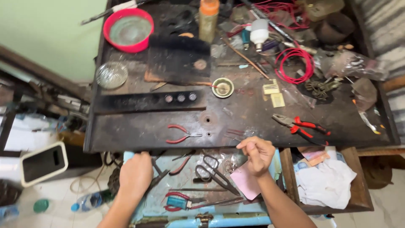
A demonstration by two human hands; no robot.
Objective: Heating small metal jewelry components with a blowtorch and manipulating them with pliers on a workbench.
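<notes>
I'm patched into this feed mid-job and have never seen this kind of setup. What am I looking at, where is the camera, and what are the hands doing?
There is no machine here: one head-worn camera looks down at a person's two bare hands. The left hand rests on the edge of an open blue drawer that holds scissors and small pliers. The right hand is closed with fingers pinched together; whether it holds something tiny cannot be made out. Beyond lies a dark, cluttered workbench with red-handled pliers, a red wire coil, a red bowl and a light bulb.
</notes>
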